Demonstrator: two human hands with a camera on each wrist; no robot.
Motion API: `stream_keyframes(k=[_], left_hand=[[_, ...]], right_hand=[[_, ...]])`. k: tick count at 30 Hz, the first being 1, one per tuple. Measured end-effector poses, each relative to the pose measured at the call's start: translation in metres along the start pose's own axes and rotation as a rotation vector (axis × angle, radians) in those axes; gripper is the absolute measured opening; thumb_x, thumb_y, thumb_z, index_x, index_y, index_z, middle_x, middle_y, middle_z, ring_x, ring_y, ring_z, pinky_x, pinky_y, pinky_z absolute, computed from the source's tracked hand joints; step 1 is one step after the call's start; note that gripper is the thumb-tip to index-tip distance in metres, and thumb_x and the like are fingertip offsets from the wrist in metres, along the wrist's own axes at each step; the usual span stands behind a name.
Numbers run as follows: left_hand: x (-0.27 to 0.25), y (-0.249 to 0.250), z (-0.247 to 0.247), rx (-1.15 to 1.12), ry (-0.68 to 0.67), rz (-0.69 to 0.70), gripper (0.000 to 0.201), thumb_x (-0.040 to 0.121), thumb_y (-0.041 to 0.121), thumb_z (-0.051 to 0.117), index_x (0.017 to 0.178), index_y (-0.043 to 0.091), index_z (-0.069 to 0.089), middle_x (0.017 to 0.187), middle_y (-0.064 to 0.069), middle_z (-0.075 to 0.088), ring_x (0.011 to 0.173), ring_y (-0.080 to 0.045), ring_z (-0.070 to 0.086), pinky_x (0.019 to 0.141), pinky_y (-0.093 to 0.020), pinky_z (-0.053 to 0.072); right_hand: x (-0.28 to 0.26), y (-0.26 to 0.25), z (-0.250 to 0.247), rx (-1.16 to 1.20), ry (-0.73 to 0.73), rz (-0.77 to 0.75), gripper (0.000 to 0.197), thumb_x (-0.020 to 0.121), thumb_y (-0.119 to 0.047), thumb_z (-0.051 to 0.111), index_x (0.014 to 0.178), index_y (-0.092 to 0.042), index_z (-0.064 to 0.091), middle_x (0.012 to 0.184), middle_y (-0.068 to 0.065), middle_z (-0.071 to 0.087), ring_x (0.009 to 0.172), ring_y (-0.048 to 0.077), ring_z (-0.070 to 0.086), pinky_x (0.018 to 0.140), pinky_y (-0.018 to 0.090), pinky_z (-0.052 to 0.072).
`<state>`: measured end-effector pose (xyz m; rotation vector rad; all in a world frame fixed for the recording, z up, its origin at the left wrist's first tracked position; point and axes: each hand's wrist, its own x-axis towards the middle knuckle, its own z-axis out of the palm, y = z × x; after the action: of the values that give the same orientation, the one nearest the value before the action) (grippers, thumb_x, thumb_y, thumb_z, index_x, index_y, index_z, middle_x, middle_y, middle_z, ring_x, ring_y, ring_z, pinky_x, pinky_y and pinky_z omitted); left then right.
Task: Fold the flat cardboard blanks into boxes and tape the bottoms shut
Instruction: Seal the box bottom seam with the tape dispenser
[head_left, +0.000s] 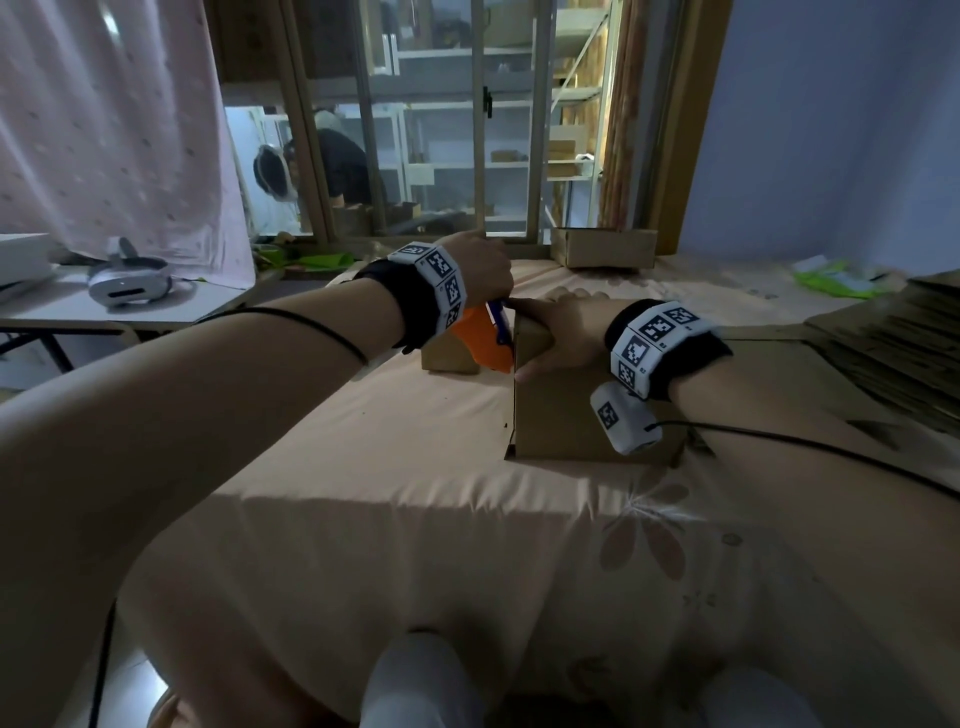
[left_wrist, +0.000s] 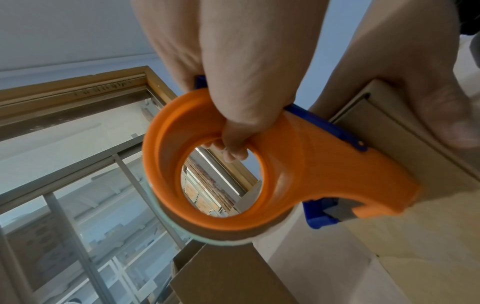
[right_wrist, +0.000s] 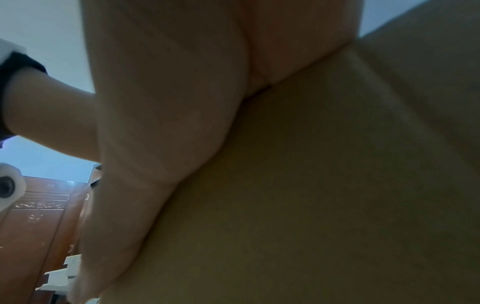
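Taping is judged to be the step in hand; the box (head_left: 582, 410) is stood on the bed (head_left: 395, 467) with its folded bottom flaps turned toward the person's left, so the seam to be closed is taken to run on that left-facing side; the tape dispenser (left_wrist: 306, 164) is held against that face, blue cutter end touching the cardboard, roll end pointing away toward the window (head_left: 447, 119); the left hand (head_left: 478, 270) is wrapped around the dispenser, fingers hooked through its ring; the right hand (head_left: 561, 332) is laid over the box's top left edge, thumb down the flap side, fingers hidden over the far edge, so the box is braced against the push; the dispenser hand is the nearer one to the seam; whether tape is already stuck cannot be told; a second box (head_left: 449, 356) sits just behind the dispenser; flat blanks (head_left: 893, 332) are stacked to the right.
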<state>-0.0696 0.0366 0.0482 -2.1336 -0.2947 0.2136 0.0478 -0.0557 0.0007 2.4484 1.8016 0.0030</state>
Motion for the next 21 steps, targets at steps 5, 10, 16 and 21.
stream_keyframes(k=[5, 10, 16, 21], left_hand=[[0.002, 0.0, 0.002, 0.016, -0.015, -0.001, 0.029, 0.096, 0.021, 0.05, 0.124, 0.017, 0.059, 0.125, -0.005, 0.059, 0.122, -0.025, 0.047, 0.102, -0.038, 0.041], [0.01, -0.002, -0.002, 0.009, -0.013, 0.046, 0.026, 0.094, 0.02, 0.053, 0.119, 0.015, 0.062, 0.115, -0.003, 0.062, 0.113, -0.023, 0.052, 0.1, -0.037, 0.043], [0.007, -0.003, 0.004, 0.005, -0.014, 0.03, 0.025, 0.092, 0.022, 0.056, 0.115, 0.017, 0.062, 0.114, -0.003, 0.062, 0.111, -0.023, 0.053, 0.098, -0.038, 0.045], [0.001, 0.034, 0.031, -0.131, -0.042, 0.034, 0.02, 0.087, 0.03, 0.063, 0.105, 0.021, 0.066, 0.109, -0.001, 0.066, 0.105, -0.021, 0.058, 0.093, -0.036, 0.048]], right_hand=[[0.0, 0.001, 0.0, -0.011, 0.007, 0.0, 0.112, 0.062, -0.082, 0.062, 0.15, -0.051, 0.0, 0.154, 0.013, 0.026, 0.136, 0.038, 0.031, 0.103, 0.05, 0.035], [0.0, 0.003, 0.001, -0.008, 0.016, -0.004, 0.11, 0.063, -0.082, 0.062, 0.149, -0.051, 0.0, 0.151, 0.013, 0.03, 0.135, 0.039, 0.032, 0.104, 0.051, 0.035], [0.001, 0.003, 0.0, 0.006, 0.018, -0.021, 0.108, 0.065, -0.079, 0.064, 0.149, -0.05, 0.002, 0.151, 0.013, 0.031, 0.134, 0.039, 0.033, 0.103, 0.05, 0.036], [0.007, 0.005, -0.002, 0.023, 0.001, -0.015, 0.113, 0.061, -0.081, 0.063, 0.149, -0.05, 0.0, 0.158, 0.013, 0.019, 0.143, 0.037, 0.02, 0.112, 0.057, 0.023]])
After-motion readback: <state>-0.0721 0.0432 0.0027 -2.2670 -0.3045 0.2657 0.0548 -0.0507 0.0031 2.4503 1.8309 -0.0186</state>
